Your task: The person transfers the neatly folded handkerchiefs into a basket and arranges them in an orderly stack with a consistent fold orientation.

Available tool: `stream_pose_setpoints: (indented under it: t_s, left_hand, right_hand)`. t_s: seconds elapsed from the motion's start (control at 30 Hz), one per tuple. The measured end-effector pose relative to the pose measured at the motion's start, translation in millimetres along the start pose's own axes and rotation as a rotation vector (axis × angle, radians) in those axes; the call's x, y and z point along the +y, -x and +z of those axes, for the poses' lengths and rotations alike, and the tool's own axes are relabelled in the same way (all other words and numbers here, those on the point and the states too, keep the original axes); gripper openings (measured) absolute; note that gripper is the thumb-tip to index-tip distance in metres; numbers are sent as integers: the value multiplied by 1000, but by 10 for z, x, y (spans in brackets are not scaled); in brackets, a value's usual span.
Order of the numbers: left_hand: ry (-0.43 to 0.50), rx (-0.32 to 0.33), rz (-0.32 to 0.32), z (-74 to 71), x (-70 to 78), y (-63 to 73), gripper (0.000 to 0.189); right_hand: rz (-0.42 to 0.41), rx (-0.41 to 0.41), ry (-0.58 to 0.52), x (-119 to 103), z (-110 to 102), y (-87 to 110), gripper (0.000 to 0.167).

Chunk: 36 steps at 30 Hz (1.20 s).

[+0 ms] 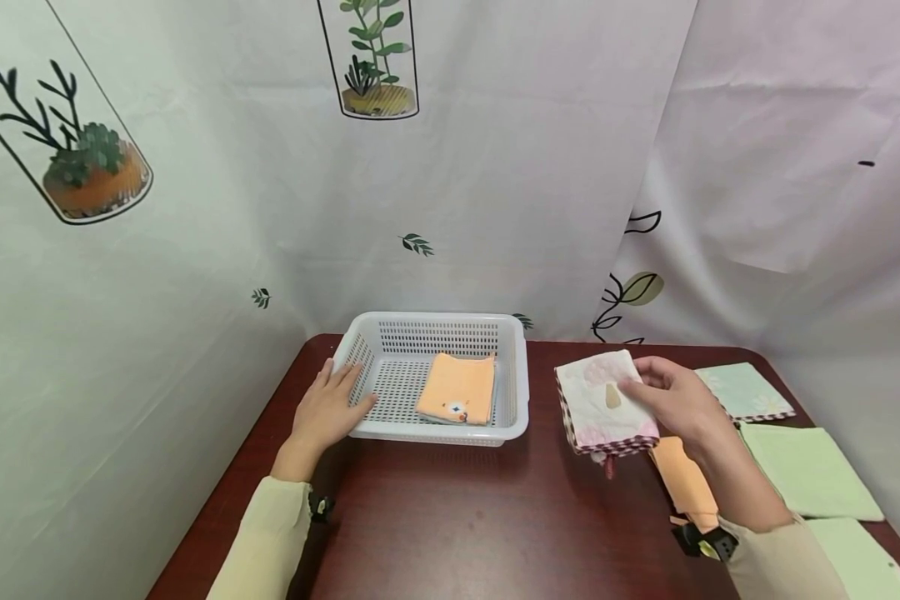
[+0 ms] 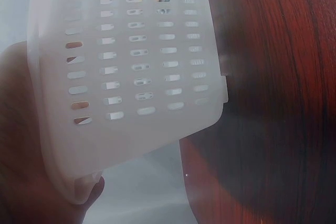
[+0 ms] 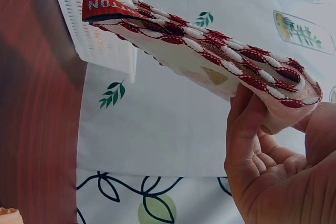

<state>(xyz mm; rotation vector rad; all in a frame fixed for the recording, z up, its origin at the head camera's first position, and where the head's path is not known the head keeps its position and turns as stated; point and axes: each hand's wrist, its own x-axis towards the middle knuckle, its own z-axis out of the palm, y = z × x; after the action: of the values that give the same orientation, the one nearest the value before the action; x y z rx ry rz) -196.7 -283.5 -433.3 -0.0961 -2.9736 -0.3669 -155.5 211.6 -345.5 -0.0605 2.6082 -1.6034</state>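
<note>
My right hand (image 1: pixel 678 400) pinches a folded small towel (image 1: pixel 598 396) at its right side, thumb on top, raised over the table. The towel is white and pink with a brown patch and a red-and-white edge. A red tag (image 3: pixel 107 9) sticks out from its folded layers in the right wrist view. My left hand (image 1: pixel 332 404) rests over the left rim of a white plastic basket (image 1: pixel 521 379), fingers spread toward the inside. An orange folded towel (image 1: pixel 457 387) with a small animal face lies in the basket's right half.
On the right side of the dark red table (image 1: pixel 465 517) lie a pale blue towel (image 1: pixel 746 390), a green towel (image 1: pixel 810 471), a paler green towel (image 1: pixel 858 558) and an orange cloth (image 1: pixel 684 479) partly under my right arm. A printed white curtain (image 1: pixel 495 208) hangs behind.
</note>
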Motion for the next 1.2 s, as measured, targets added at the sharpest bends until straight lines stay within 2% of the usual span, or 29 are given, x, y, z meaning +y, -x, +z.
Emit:
stream_pose_setpoints:
  t_s: [0.3, 0.57, 0.9, 1.2]
  left_hand:
    - [-1, 3, 2, -7, 0, 2, 75]
    - [0, -3, 0, -11, 8, 6, 76]
    - [0, -2, 0, -1, 6, 2, 76]
    - [3, -4, -1, 1, 2, -3, 76]
  right_hand:
    - [-22, 30, 63, -56, 1, -58, 47]
    - [-48, 36, 12, -132, 27, -106, 46]
    - [-7, 45, 37, -217, 57, -154, 54]
    - [-31, 50, -35, -289, 101, -205, 52]
